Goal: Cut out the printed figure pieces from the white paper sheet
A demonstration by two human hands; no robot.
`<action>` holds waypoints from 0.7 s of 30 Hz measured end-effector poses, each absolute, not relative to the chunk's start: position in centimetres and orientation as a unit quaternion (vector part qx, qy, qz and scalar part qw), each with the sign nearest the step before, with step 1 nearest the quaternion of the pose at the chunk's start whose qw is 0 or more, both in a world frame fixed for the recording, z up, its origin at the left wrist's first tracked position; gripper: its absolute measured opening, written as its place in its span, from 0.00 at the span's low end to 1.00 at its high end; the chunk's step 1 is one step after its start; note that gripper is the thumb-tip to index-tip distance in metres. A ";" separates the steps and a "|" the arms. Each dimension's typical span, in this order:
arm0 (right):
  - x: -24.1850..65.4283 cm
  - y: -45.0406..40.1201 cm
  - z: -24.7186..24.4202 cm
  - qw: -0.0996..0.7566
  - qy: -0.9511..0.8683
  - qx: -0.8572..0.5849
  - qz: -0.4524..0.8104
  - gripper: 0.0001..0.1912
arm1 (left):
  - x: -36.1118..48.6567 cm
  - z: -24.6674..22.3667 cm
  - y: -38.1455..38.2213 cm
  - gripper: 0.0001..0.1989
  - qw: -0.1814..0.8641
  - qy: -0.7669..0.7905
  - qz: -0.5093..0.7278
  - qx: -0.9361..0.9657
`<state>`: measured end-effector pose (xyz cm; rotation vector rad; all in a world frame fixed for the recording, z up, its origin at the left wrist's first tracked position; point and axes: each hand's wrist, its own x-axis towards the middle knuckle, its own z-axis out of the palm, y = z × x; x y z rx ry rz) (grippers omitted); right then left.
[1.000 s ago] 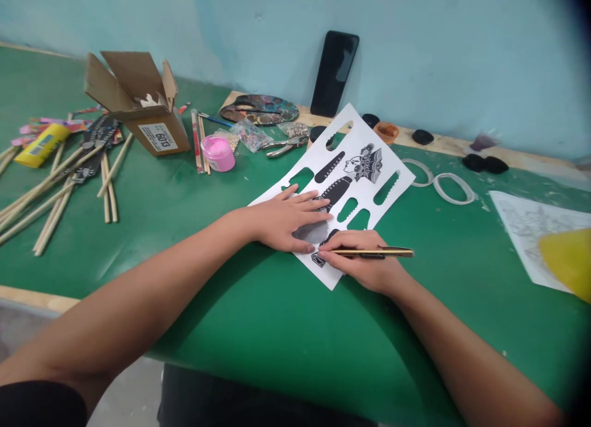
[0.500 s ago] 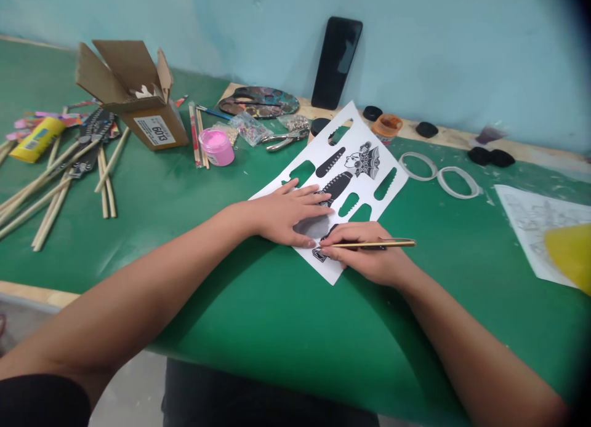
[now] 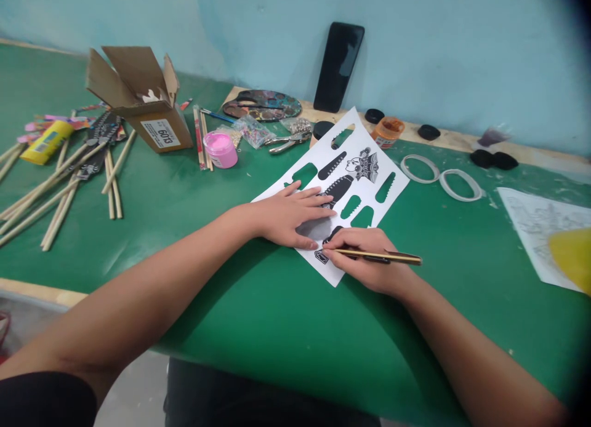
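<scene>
A white sheet (image 3: 335, 279) with black printed shapes and several cut-out holes lies slanted on the green table. My left hand (image 3: 295, 218) rests flat on its left side, fingers spread. In a pinch, my right hand (image 3: 369, 258) grips a slim gold-and-dark pen-like tool (image 3: 406, 258) over the sheet's near corner. The tool's tip is at or close to a small black printed shape (image 3: 322, 256); I cannot tell whether it touches. Toward the far corner shows a printed head figure (image 3: 362, 165) with a patterned headdress.
Behind stand an open cardboard box (image 3: 161, 131), a pink jar (image 3: 220, 150), pliers (image 3: 290, 141), a paint palette (image 3: 263, 104), a phone (image 3: 339, 67) and an orange paint pot (image 3: 388, 131). Wooden sticks (image 3: 60, 211) lie left; white rings (image 3: 462, 185) and a drawing (image 3: 535, 230) lie right.
The rear end of the tool in my right hand has swung slightly toward me. My left hand stays flat on the sheet. The whole view has shifted slightly.
</scene>
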<state>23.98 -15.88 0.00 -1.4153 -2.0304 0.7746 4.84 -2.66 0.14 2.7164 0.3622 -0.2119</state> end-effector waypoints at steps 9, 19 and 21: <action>23.9 -16.0 -0.1 0.287 -0.736 -0.535 0.298 0.06 | 4.9 0.3 -2.8 0.39 0.195 0.132 -0.081 0.968; 23.8 -16.8 0.3 0.303 -0.643 -0.624 0.324 0.05 | 4.5 0.0 -2.0 0.36 0.129 0.098 0.008 0.987; 23.6 -17.2 0.7 0.277 -0.632 -0.629 0.359 0.06 | 4.5 0.2 -2.0 0.32 0.081 0.118 0.038 0.989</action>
